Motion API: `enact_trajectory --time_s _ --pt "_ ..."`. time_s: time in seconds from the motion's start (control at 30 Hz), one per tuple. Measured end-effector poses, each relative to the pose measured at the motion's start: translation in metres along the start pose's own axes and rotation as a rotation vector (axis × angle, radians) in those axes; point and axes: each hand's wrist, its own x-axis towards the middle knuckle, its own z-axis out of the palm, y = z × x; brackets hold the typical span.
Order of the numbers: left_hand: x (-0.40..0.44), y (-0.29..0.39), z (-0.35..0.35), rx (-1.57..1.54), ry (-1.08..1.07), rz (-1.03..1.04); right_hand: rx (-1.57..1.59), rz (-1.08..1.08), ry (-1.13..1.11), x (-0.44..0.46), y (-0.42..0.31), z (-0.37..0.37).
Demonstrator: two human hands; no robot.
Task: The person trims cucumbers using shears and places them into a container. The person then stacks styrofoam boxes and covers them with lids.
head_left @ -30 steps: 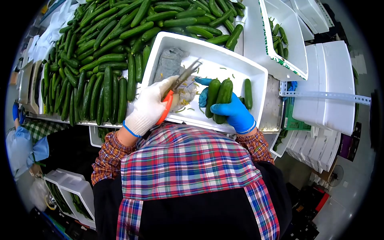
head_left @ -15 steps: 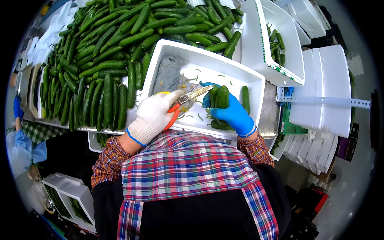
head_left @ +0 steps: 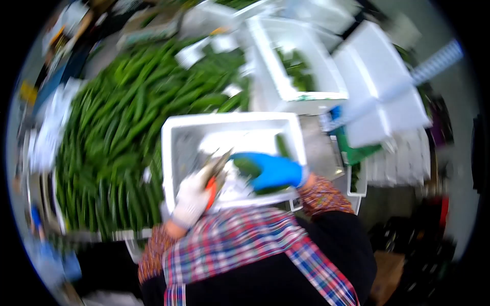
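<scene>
In the head view my left hand [head_left: 190,202], in a white knit glove, is closed around orange-handled shears [head_left: 211,187]. Their blades point up and right over the white foam box [head_left: 232,117]. My right hand [head_left: 275,172], in a blue glove, is wrapped round a cucumber [head_left: 247,168] close to the blade tips. Whether it holds more than one is hidden by fingers and blur. Inside the box, one cucumber [head_left: 282,146] lies along the right wall, and green shows under my right hand. Bits of debris at the box's left side are smeared.
A large heap of cucumbers [head_left: 117,132] covers the table to the left and behind. Another white foam box [head_left: 268,66] with cucumbers stands at the back right. White boxes [head_left: 400,155] are stacked at the right, beside a green crate [head_left: 354,152]. A person's blue-gloved hand [head_left: 35,217] shows at the far left.
The view has swung and blurred, so the box sits lower and straighter in it. My right hand has turned, its fingers now pointing left. The shears' blades point more upward.
</scene>
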Motion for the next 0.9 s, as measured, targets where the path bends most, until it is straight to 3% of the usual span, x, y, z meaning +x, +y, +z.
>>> enact_trajectory --time_s 0.03,0.07,0.1,0.13,0.2,0.23,0.27,0.33,0.37,0.53,0.6,0.63,0.67,0.73,0.8,0.9 --pt "0.0 -0.004 0.003 -0.143 0.088 0.095 -0.05 -0.066 -0.019 0.001 0.008 -0.002" --pt "0.0 -0.014 0.01 -0.258 0.111 0.046 -0.102 -0.124 -0.027 0.002 0.014 -0.006" --pt "-0.001 -0.014 0.012 -0.53 0.122 -0.082 -0.158 -0.05 -0.042 0.007 0.023 -0.01" --pt "-0.002 -0.025 0.016 -0.565 0.167 -0.088 -0.186 0.029 -0.08 0.01 0.029 -0.01" --pt "0.003 -0.03 0.018 -0.64 0.114 -0.177 -1.018 0.048 0.274 0.003 0.021 0.004" --pt "0.001 -0.031 0.023 -0.734 0.124 -0.144 -1.287 -0.043 0.347 0.009 0.037 0.0" --pt "0.0 -0.03 0.027 -0.83 0.136 -0.108 -1.285 -0.05 0.379 0.011 0.041 0.005" --pt "0.003 -0.022 0.027 -0.799 0.11 -0.061 -0.975 -0.098 0.382 0.013 0.039 0.005" --pt "0.003 -0.02 0.025 -0.778 0.085 -0.045 -0.992 -0.005 0.253 0.01 0.02 0.009" --pt "0.008 -0.023 0.024 -0.862 0.118 -0.05 -0.748 -0.012 0.05 0.039 0.023 0.002" --pt "0.005 -0.028 0.022 -0.888 0.152 -0.083 0.284 0.177 -0.097 0.049 0.019 -0.013" --pt "0.003 -0.034 0.024 -0.837 0.223 -0.081 0.664 0.146 -0.045 0.059 0.015 -0.013" --pt "0.002 -0.037 0.025 -0.786 0.295 -0.079 0.81 0.128 0.07 0.066 0.003 -0.02" --pt "-0.003 -0.032 0.022 -0.78 0.307 -0.1 0.841 0.016 0.18 0.08 -0.023 -0.033" --pt "-0.006 -0.037 0.024 -0.837 0.283 -0.147 1.01 -0.055 0.161 0.138 -0.003 -0.053" --pt "-0.003 -0.04 0.026 -0.814 0.279 -0.156 1.063 0.046 0.273 0.22 0.009 -0.072"
